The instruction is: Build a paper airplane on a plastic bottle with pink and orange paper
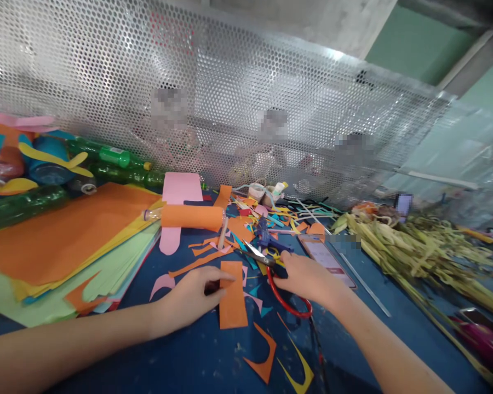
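Observation:
My left hand (191, 298) has its thumb and fingers at the left edge of a folded-looking orange paper rectangle (233, 306), which lies on the blue table. The right hand (306, 276) is closed around the middle of red-handled scissors (287, 306); their blades (257, 251) point away to the upper left. Just beyond those fingers is a blue glue gun (267, 238). A plastic bottle wrapped in orange paper (193, 217) rests across a pink paper shape (183, 186). Orange and yellow offcuts (265, 350) lie near the rectangle.
Stacked coloured paper sheets (78, 235) and green bottles (107, 156) fill the left side. A phone (326, 260) lies right of centre, beside dried husks (419, 262). Paper scraps (246, 224) cover the middle. Behind stands a perforated metal screen (230, 93), with people beyond it.

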Motion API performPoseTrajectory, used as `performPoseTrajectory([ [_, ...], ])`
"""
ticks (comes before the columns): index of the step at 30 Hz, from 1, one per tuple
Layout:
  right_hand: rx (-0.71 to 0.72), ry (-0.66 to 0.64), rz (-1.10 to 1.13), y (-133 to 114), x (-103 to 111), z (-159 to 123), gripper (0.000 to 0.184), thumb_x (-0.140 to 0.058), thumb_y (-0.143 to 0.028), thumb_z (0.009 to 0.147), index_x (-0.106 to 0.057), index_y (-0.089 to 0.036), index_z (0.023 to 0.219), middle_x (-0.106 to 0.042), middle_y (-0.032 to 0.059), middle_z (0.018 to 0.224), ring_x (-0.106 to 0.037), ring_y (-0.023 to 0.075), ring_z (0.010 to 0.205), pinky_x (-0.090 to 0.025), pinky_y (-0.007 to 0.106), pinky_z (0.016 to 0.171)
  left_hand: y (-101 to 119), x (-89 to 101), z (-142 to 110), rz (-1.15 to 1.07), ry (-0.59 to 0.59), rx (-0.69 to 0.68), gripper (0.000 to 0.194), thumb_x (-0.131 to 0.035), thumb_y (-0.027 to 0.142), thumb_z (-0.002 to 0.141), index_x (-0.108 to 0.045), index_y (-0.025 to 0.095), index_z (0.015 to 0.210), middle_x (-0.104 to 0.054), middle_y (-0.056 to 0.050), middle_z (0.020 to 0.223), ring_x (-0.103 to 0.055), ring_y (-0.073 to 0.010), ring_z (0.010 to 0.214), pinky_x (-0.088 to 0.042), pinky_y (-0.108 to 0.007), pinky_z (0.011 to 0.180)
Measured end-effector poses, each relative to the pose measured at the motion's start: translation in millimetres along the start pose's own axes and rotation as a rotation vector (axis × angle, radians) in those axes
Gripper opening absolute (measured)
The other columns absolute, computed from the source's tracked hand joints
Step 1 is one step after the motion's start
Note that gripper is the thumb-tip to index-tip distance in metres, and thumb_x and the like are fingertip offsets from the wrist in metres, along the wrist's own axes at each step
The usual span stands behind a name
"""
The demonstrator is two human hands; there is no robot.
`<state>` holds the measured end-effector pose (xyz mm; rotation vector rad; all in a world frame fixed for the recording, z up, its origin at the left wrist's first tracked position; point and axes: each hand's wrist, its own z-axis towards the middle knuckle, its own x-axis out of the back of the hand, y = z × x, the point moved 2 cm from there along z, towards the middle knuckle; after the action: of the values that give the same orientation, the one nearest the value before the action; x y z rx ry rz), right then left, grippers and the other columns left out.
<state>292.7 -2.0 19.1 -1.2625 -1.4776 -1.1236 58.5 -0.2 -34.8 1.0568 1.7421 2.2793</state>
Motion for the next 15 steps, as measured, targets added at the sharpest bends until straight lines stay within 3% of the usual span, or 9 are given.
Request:
performPoseTrajectory([
  [9, 0.029, 0.023, -0.023, 0.0, -4.2, 0.4, 0.037, -0.049, -0.038, 0.074, -0.056, -0.009, 0.095, -0.064, 0.0191, 0.093, -0.061, 0.0323, 0.084, -0.044, 0.04, 0.069, -6.5, -1.9, 4.0, -0.265, 0.033, 0.065, 0.03, -0.055, 0.016, 0.073, -0.054, 0.02, 0.103, -0.062, -0.004, 0.098, -0.061, -0.0177, 0.085, -0.049, -0.032, 0.077],
  [15, 0.059, 0.11, 0.079, -3.3, 7.9, -6.2, 0.025, -0.044, -0.034, 0.081, -0.057, -0.013, 0.084, -0.065, 0.0178, 0.088, -0.062, 0.0298, 0.083, -0.043, 0.038, 0.072, -12.5, 1.0, 8.1, -0.421, 0.056, 0.01, 0.05, -0.056, 0.013, 0.074, -0.041, 0.024, 0.12, -0.052, -0.007, 0.122, -0.056, -0.0195, 0.102, -0.046, -0.034, 0.086],
])
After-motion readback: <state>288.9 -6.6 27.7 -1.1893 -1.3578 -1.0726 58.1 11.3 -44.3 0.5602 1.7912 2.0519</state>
